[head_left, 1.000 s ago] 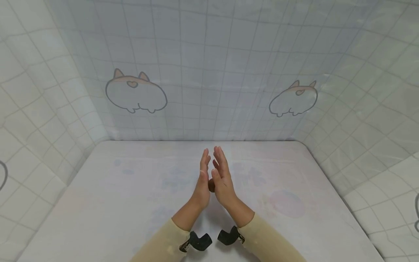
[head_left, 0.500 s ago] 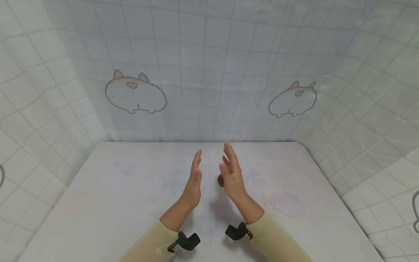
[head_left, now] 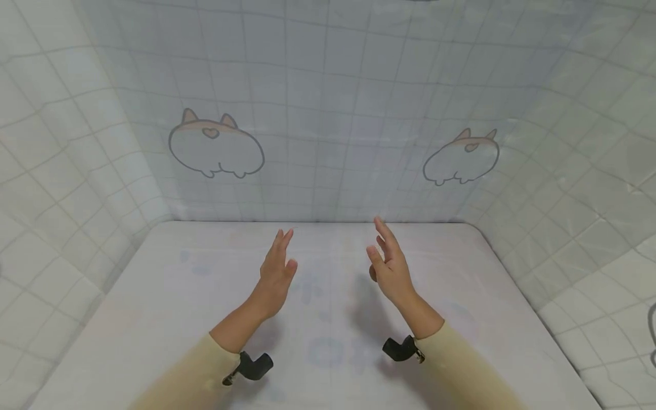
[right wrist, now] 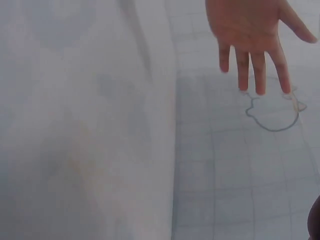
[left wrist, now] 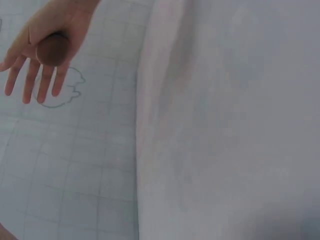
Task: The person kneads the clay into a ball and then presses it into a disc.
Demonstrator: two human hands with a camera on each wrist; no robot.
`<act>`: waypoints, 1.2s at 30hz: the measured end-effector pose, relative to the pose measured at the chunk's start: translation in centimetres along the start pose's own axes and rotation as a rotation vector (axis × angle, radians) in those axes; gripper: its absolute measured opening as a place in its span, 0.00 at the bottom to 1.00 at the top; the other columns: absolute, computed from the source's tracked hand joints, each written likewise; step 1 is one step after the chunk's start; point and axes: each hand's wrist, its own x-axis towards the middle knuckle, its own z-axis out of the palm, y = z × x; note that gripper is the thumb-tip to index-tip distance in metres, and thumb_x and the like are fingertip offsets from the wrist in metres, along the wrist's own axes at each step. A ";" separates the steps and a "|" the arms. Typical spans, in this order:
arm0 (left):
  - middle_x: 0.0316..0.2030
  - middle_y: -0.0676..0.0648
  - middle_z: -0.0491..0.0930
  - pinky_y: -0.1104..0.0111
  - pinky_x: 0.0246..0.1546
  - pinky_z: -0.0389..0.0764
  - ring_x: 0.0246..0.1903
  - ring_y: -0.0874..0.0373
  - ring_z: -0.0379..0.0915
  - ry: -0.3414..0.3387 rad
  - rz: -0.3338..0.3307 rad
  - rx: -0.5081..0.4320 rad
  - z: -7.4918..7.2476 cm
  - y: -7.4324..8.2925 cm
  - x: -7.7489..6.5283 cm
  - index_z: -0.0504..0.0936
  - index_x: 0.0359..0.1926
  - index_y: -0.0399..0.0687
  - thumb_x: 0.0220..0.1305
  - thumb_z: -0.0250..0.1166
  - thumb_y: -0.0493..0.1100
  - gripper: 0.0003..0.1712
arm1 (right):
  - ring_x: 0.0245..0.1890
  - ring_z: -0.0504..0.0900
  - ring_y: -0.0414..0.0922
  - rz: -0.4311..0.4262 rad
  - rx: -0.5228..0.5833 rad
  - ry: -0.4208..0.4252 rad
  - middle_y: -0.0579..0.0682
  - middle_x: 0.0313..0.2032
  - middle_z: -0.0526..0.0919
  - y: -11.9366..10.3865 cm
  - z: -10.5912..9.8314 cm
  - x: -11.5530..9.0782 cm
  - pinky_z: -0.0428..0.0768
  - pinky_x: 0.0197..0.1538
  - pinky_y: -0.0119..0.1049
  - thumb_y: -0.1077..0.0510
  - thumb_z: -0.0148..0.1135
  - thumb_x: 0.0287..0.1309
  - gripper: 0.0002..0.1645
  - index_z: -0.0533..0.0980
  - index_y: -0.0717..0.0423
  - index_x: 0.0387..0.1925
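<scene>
A smooth brown ball sits against the palm of my right hand, partly hidden behind the thumb in the head view. The left wrist view shows the whole ball on that palm, with the fingers straight and spread below it. What the ball is made of cannot be told. My left hand is held up over the table to the left, apart from the right one. Its palm is bare in the right wrist view, where the fingers stretch out straight.
A pale, faintly patterned cloth covers the table. Grid-patterned curtains with cartoon animal drawings surround it at the back and both sides. A black wrist mount hangs at the left sleeve, another mount at the right.
The hands, nearly together with the ball between their palms, have moved well apart to left and right. The ball has gone with the right palm; the left hand has come away from it.
</scene>
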 end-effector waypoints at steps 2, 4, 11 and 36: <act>0.79 0.39 0.31 0.28 0.63 0.32 0.76 0.34 0.29 -0.005 0.006 0.071 -0.5 -0.2 -0.3 0.41 0.81 0.53 0.73 0.28 0.75 0.47 | 0.75 0.54 0.55 0.002 -0.075 -0.012 0.60 0.76 0.53 0.2 -0.7 0.1 0.57 0.72 0.56 0.70 0.54 0.71 0.37 0.54 0.63 0.76; 0.79 0.38 0.33 0.30 0.64 0.33 0.76 0.34 0.30 -0.005 0.017 0.138 -1.0 -0.7 -0.7 0.42 0.80 0.51 0.75 0.31 0.72 0.45 | 0.75 0.55 0.52 0.006 -0.145 -0.026 0.56 0.76 0.54 1.3 -1.4 0.1 0.59 0.72 0.52 0.65 0.56 0.72 0.37 0.56 0.57 0.77; 0.78 0.34 0.35 0.32 0.65 0.36 0.75 0.34 0.33 -0.030 0.006 0.365 -2.8 -2.3 -1.7 0.45 0.80 0.50 0.78 0.41 0.66 0.42 | 0.75 0.56 0.50 0.076 -0.355 -0.101 0.50 0.76 0.59 1.9 -3.6 0.2 0.60 0.70 0.57 0.47 0.55 0.75 0.34 0.61 0.48 0.76; 0.78 0.34 0.35 0.31 0.65 0.31 0.75 0.31 0.30 -0.223 -0.145 0.680 -3.6 -8.2 -2.3 0.47 0.80 0.54 0.71 0.44 0.74 0.48 | 0.71 0.61 0.64 0.332 -0.740 -0.443 0.65 0.70 0.65 7.5 -5.6 -1.8 0.60 0.69 0.61 0.45 0.58 0.72 0.34 0.69 0.63 0.68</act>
